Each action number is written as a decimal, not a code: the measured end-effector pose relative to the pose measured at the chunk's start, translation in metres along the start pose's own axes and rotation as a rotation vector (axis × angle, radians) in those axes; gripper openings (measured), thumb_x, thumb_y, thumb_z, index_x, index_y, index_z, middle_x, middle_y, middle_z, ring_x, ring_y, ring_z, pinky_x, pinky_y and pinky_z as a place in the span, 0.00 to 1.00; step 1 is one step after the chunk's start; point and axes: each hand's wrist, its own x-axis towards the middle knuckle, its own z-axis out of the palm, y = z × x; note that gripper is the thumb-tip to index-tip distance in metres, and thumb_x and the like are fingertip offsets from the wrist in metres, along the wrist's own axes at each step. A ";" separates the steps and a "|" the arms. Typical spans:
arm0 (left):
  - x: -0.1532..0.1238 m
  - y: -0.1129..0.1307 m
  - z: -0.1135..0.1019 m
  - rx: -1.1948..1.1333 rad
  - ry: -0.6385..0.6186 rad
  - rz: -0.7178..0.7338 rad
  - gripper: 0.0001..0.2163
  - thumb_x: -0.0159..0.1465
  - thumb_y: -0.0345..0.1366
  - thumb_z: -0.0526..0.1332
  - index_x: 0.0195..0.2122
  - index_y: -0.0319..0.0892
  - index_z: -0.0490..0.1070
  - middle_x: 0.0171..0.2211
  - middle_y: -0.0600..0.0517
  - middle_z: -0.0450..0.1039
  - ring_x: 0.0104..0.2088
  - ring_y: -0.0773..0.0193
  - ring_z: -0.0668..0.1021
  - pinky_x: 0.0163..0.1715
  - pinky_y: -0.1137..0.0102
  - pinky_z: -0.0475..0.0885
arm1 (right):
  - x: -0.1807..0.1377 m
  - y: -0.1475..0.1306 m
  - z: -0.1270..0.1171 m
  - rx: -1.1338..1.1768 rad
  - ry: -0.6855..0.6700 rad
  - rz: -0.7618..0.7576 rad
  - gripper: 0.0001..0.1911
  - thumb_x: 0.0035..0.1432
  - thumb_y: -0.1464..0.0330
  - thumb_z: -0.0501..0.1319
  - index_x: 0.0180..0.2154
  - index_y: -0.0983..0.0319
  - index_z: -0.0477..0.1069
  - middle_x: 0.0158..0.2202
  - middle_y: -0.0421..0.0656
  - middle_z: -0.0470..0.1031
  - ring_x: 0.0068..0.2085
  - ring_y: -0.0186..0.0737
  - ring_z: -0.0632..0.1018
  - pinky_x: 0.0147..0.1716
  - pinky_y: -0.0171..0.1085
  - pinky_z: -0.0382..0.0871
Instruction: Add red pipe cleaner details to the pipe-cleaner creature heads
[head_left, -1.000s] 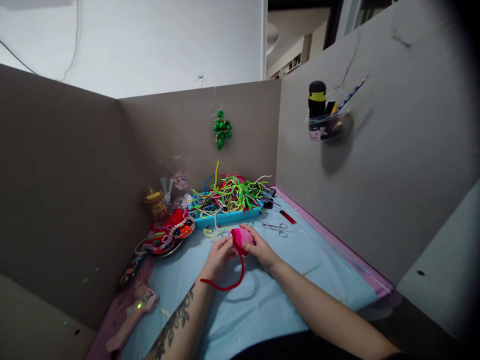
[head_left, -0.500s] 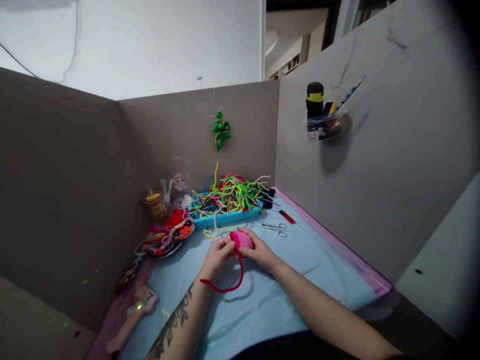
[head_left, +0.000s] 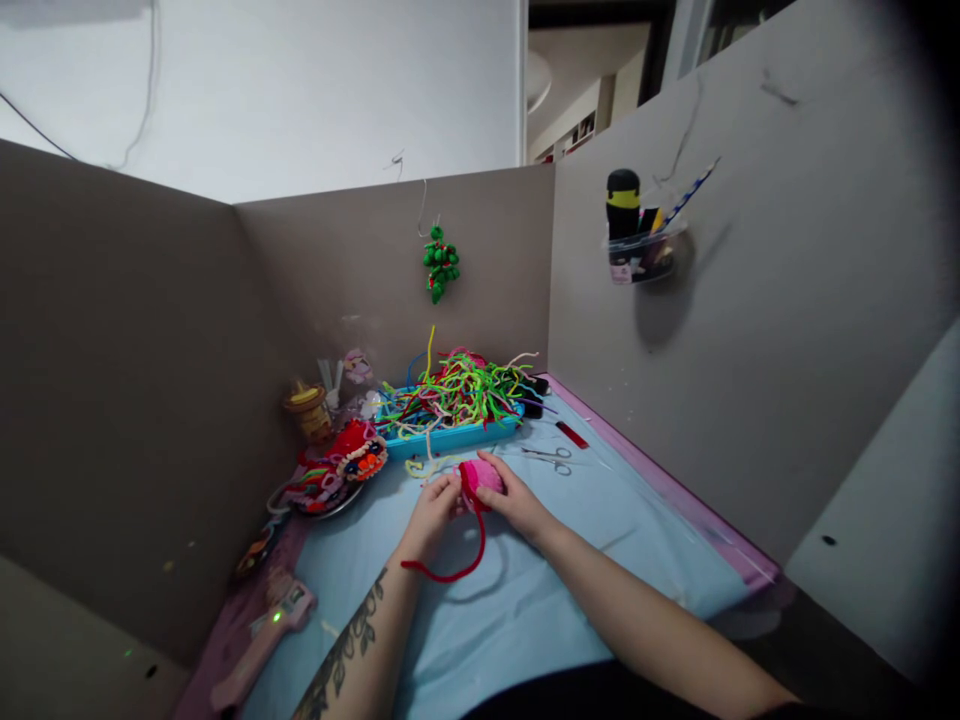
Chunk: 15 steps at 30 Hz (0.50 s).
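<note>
Down at our near left, a pink tool is lying along the border of the blue cloth, its small light glowing green. Above the cloth's middle, we are holding a pink bundle between both hands: our right hand is curling its fingers round the right side, while our left hand is pinching the left end, fingertips nearly together. A red strand is looping down from the bundle, its end showing against our left wrist. Rightward, we are having room over a broad stretch of cloth, running out to the pink edge strip below the gray side panel. Leftward, a round dish heaped with coloured pieces is narrowing our space. Past our right hand, scissors are lying flat, a short red bar resting just beyond. Behind our hands, a blue tray is spanning the far end, coloured strands spilling over its rim. Farther back, the back panel is closing the space, a green ornament hanging before it.
</note>
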 end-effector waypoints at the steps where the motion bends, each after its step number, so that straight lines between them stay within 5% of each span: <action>1: 0.001 -0.001 -0.001 0.010 0.003 0.008 0.14 0.51 0.45 0.66 0.24 0.40 0.67 0.20 0.56 0.67 0.22 0.69 0.69 0.27 0.72 0.65 | 0.000 0.000 0.000 0.005 0.007 0.009 0.37 0.49 0.55 0.66 0.58 0.58 0.59 0.56 0.47 0.66 0.57 0.48 0.67 0.57 0.46 0.58; 15: 0.004 -0.005 -0.007 0.152 0.038 0.052 0.07 0.50 0.37 0.61 0.20 0.40 0.67 0.15 0.57 0.65 0.18 0.69 0.67 0.22 0.73 0.61 | -0.002 0.001 -0.003 -0.034 -0.036 0.004 0.34 0.49 0.58 0.67 0.56 0.59 0.63 0.54 0.47 0.68 0.52 0.47 0.71 0.54 0.46 0.61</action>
